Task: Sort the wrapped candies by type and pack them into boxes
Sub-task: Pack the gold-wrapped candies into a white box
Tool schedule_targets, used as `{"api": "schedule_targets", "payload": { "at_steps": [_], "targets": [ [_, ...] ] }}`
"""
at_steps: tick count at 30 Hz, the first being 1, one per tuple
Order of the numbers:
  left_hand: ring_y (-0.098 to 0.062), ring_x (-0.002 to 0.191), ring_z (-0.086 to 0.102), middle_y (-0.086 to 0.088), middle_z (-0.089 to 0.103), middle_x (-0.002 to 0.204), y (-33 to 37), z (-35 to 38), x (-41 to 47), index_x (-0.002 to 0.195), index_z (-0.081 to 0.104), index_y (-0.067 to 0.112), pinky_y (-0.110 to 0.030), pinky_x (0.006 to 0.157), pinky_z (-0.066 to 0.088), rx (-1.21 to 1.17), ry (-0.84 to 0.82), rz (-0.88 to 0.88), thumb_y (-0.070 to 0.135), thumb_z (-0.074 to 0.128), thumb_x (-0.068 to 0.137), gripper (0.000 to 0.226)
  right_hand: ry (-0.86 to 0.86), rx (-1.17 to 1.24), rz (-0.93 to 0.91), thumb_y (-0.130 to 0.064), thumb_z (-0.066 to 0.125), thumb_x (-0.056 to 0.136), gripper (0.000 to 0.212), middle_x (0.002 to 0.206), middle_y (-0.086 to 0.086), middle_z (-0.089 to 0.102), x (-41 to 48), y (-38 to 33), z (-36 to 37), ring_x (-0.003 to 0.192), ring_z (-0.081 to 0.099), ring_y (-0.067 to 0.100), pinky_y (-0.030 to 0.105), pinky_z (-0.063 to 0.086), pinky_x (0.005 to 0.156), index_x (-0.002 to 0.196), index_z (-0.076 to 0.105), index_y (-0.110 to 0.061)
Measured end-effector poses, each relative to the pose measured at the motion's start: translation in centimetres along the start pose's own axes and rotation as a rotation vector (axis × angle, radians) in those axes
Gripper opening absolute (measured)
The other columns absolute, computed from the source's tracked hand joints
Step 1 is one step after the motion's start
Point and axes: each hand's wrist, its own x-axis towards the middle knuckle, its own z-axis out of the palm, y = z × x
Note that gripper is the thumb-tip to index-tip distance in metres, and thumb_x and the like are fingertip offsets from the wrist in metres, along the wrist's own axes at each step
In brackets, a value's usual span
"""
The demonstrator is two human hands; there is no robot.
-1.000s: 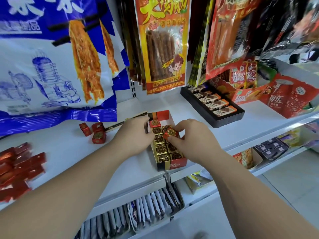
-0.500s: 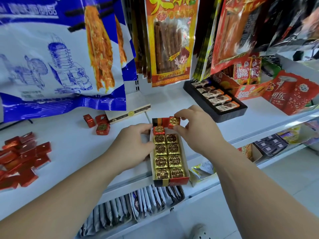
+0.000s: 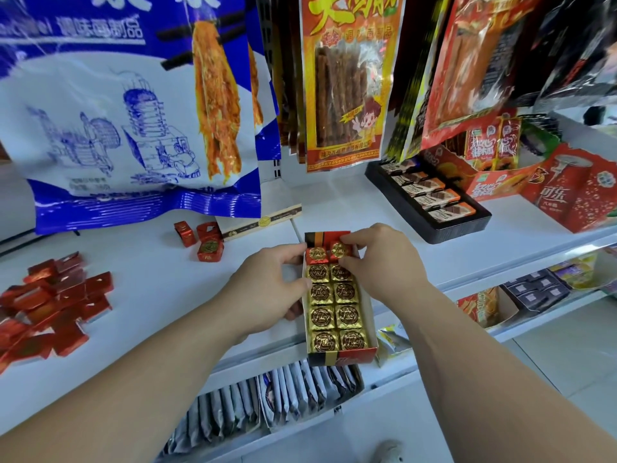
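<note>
At the front edge of the white shelf [image 3: 150,272]: one long candy box [image 3: 340,358], open-topped, two columns wide.
Contents: eight gold-wrapped candies [image 3: 334,312] filling the near rows, and one red-wrapped candy [image 3: 317,254] in the far-left slot.
Far-right slot: a second red candy [image 3: 339,251], pinched between thumb and fingertips of the right hand [image 3: 384,262], apparently partly seated.
Left hand [image 3: 270,295]: fingers curled on the box's left wall, steadying it.
Loose stock: three red cubes [image 3: 208,250] toward the back of the shelf, and a heap of flat red pieces [image 3: 53,302] at the left edge.
Handling note: lower the piece square to the slot, seal upward. Press it level with its neighbour, box braced.
</note>
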Motion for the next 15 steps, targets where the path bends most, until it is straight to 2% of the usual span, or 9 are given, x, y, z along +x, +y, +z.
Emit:
{"api": "schedule_targets", "payload": {
  "at_steps": [4,8,12,15],
  "targets": [
    [-0.018,0.065,0.071,0.019,0.064,0.114,-0.1,0.0,0.0,0.125,0.059,0.042,-0.025,0.056,0.055,-0.031,0.004,-0.009,0.011,0.06,0.095,0.043,-0.051,0.01,0.002,-0.038,0.068,0.089,0.037,0.123,-0.006,0.065,-0.1,0.1,-0.3,0.112,0.059,0.017,0.03,0.048,0.087,0.125,0.066,-0.034],
    [-0.021,0.062,0.071,0.021,0.061,0.108,-0.1,0.2,-0.3,0.098,0.049,0.062,-0.032,0.058,0.058,-0.067,0.03,-0.013,0.01,0.06,0.094,0.054,-0.12,0.005,-0.022,-0.036,0.061,0.093,0.038,0.127,-0.004,0.06,-0.5,0.3,-0.5,0.116,0.056,0.019,0.031,0.045,0.088,0.132,0.06,-0.036],
    [-0.025,0.065,0.072,0.027,0.065,0.094,-0.2,0.3,-0.3,0.076,0.057,0.069,-0.035,0.06,0.059,-0.087,0.029,-0.002,0.003,0.06,0.09,0.068,-0.102,0.063,-0.025,-0.037,0.061,0.093,0.036,0.114,-0.006,0.065,-1.0,0.7,-0.9,0.103,0.06,0.016,0.031,0.049,0.085,0.129,0.061,-0.035],
    [-0.027,0.064,0.071,0.023,0.064,0.095,-0.1,0.7,0.0,0.087,0.053,0.061,-0.039,0.063,0.06,-0.12,0.029,0.01,0.0,0.06,0.09,0.062,-0.128,0.103,-0.014,-0.037,0.06,0.092,0.036,0.107,-0.012,0.066,-1.4,1.0,-1.2,0.092,0.062,0.013,0.032,0.051,0.081,0.129,0.059,-0.036]
  ]
}}
